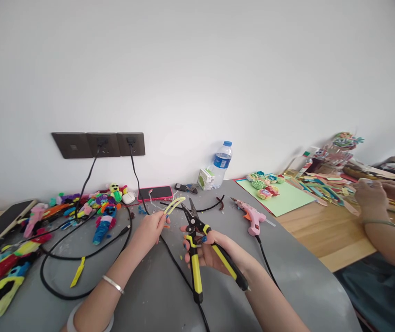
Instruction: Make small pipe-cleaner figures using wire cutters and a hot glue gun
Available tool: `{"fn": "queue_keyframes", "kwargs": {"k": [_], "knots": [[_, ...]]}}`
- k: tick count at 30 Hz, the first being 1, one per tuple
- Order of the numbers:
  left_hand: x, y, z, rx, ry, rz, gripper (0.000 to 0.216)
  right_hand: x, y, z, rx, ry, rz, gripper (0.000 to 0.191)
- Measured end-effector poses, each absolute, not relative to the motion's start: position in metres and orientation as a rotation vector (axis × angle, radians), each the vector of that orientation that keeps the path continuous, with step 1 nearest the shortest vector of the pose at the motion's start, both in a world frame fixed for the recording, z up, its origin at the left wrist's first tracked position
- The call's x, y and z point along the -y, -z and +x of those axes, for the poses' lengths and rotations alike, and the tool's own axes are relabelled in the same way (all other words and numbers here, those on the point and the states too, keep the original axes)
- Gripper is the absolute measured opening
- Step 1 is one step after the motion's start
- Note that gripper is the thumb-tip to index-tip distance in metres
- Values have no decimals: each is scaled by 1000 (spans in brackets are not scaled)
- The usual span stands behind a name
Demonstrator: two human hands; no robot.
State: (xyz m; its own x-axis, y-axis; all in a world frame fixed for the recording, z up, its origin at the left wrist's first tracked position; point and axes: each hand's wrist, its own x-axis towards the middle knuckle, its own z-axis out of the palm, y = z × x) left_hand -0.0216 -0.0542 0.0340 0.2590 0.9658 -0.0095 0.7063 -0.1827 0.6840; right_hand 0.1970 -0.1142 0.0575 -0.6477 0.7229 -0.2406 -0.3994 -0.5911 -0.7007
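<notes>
My left hand (pixel 155 226) is closed, pinching pale yellow pipe cleaners (pixel 174 203) whose curved ends stick out to the right. Close beside it, my right hand (pixel 207 251) grips black-and-yellow wire pliers (pixel 194 258). The plier jaws (pixel 189 212) point up and away from me and stand apart. Their tips are near the yellow ends; whether they touch I cannot tell. Beyond the jaws, a short black cable piece (pixel 204 210) lies on the grey table (pixel 232 295).
A pink glue gun (pixel 253 216) lies to the right, near green paper (pixel 287 198). Behind are a water bottle (pixel 222 163), small box (pixel 206 179) and phone (pixel 155 193). Colourful pipe-cleaner figures (pixel 104 226) and looped black cable (pixel 45 276) fill the left. Another person's hands (pixel 372 198) work at right.
</notes>
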Motion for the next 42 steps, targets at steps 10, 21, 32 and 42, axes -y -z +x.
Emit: {"fn": "queue_keyframes", "kwargs": {"k": [10,21,32,42], "knots": [[61,-45,-17,-1575,-325,2305,38,96,-63,198,700,-2172,-697,52],[54,-40,-25,-1648,-132,2675,39,112,-64,198,891,-1983,-885,49],[48,-45,-43,-1487,-607,2073,37,86,-75,222,987,-1484,-1298,65],[43,-36,-37,-1166,-837,1436,32,69,-42,180,2059,-536,-1892,63]]}}
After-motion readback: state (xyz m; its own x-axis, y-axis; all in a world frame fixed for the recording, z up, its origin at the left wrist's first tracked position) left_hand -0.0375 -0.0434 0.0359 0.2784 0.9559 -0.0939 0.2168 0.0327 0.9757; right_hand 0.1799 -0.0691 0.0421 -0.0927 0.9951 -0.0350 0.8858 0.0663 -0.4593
